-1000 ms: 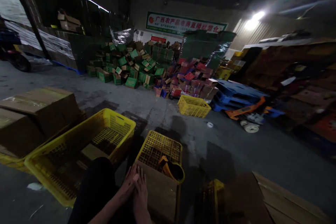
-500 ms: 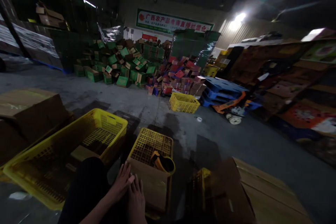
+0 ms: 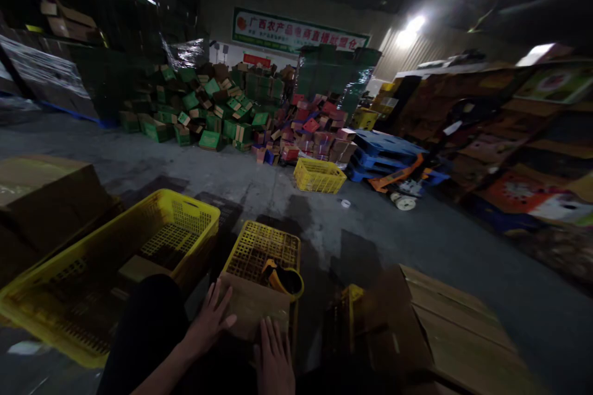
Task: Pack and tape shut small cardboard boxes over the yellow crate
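Observation:
A brown cardboard box (image 3: 252, 305) rests on an upturned yellow plastic crate (image 3: 269, 247) in front of me. My left hand (image 3: 210, 315) lies on the box's left side, fingers spread and thumb pointing right. Flat on the box's near right part is my right hand (image 3: 274, 349), its fingers stretched out. Just beyond the box, a yellow and black tape dispenser (image 3: 282, 279) sits on the crate. Neither hand is wrapped around anything.
To the left stands a large yellow crate (image 3: 204, 213) with a piece of cardboard inside. Cardboard boxes flank me at the left (image 3: 46, 197) and right (image 3: 454, 321). Farther off are another yellow crate (image 3: 319, 176), blue pallets (image 3: 384, 148), an orange pallet jack (image 3: 398, 176) and heaped green boxes (image 3: 210, 139).
My hands have moved apart: the right one slid rightward across the box, while the left stayed at its left side with fingers spreading. The whole view has shifted slightly.

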`<state>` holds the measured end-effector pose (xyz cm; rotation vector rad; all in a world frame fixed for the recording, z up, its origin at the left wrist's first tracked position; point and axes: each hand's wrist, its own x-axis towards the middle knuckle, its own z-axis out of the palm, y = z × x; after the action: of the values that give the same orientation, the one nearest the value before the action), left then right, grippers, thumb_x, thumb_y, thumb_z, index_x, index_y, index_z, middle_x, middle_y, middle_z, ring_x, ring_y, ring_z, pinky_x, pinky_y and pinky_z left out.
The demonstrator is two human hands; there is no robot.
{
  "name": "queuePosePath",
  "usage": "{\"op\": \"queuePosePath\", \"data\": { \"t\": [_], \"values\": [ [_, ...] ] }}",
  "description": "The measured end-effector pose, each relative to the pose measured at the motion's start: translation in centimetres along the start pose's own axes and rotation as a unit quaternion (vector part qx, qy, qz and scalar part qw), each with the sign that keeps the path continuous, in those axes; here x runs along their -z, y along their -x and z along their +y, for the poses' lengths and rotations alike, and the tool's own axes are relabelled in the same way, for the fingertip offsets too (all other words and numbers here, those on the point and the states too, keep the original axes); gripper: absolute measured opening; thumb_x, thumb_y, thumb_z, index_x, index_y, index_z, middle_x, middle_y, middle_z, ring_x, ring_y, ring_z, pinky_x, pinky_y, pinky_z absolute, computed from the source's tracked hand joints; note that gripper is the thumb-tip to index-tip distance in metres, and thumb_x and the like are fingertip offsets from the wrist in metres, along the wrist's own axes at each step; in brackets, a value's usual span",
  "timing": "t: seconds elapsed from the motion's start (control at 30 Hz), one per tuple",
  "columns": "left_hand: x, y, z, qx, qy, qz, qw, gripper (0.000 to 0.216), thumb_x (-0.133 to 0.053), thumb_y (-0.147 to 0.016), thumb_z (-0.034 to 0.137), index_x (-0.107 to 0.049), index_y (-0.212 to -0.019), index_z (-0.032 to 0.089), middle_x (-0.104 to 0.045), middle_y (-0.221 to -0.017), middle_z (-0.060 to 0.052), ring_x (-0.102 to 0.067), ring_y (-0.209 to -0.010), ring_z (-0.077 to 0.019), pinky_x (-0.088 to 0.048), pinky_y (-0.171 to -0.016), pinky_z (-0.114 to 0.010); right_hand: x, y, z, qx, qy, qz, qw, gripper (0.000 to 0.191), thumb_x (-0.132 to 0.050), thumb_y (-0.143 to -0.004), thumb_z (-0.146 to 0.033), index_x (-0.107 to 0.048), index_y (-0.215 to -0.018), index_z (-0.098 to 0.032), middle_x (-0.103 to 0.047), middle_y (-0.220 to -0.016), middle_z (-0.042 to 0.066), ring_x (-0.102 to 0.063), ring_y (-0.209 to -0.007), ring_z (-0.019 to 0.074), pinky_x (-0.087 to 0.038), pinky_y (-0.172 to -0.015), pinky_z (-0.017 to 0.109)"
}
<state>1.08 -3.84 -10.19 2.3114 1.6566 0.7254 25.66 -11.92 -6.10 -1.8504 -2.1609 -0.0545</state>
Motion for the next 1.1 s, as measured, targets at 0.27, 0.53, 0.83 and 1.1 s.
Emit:
{"op": "queuePosePath", "data": {
  "t": [0.27,0.53,0.83,1.1],
  "values": [
    [-0.6,0.4,3.1,0.009,-0.086,0.055,0.995,0.064,-0.05,-0.099,0.052,-0.04,-0.156,0.026,-0.029,-0.166,-0.015,-0.021,-0.152,-0.0413,-0.026,-0.116,-0.064,-2.2,1.3,1.0,-0.018,0.043,0.049,0.998,0.054,-0.037,-0.104,-0.04,-0.048,-0.152,-0.018,-0.043,-0.158,0.014,-0.041,-0.145,0.0333,-0.048,-0.109,0.048],
    [-1.7,1.7,9.5,-0.077,-0.072,0.005,0.994,0.072,-0.06,-0.09,0.022,-0.038,-0.156,0.04,-0.027,-0.167,-0.005,-0.025,-0.151,-0.0421,-0.03,-0.116,-0.061,-1.7,1.6,0.1,-0.054,0.046,0.015,0.997,0.065,-0.044,-0.093,-0.018,-0.038,-0.157,-0.033,-0.039,-0.161,0.009,-0.041,-0.146,0.0331,-0.044,-0.109,0.056],
    [0.0,1.7,9.1,-0.102,-0.062,-0.049,0.992,0.086,-0.062,-0.083,0.013,-0.03,-0.159,0.037,-0.033,-0.165,-0.002,-0.027,-0.151,-0.0371,-0.028,-0.12,-0.057,0.6,0.0,0.2,-0.044,0.025,0.006,0.999,0.067,-0.046,-0.089,-0.013,-0.044,-0.153,-0.035,-0.049,-0.156,0.006,-0.047,-0.142,0.0306,-0.04,-0.114,0.049],
    [1.1,1.1,9.4,-0.079,-0.039,-0.1,0.991,0.081,-0.058,-0.08,0.012,-0.04,-0.156,0.031,-0.042,-0.161,-0.003,-0.03,-0.15,-0.0336,-0.027,-0.122,-0.053,1.6,-1.8,-0.4,-0.038,-0.002,-0.024,0.999,0.062,-0.041,-0.088,-0.004,-0.061,-0.141,-0.028,-0.062,-0.143,0.004,-0.055,-0.134,0.0261,-0.049,-0.107,0.037]
  ]
}}
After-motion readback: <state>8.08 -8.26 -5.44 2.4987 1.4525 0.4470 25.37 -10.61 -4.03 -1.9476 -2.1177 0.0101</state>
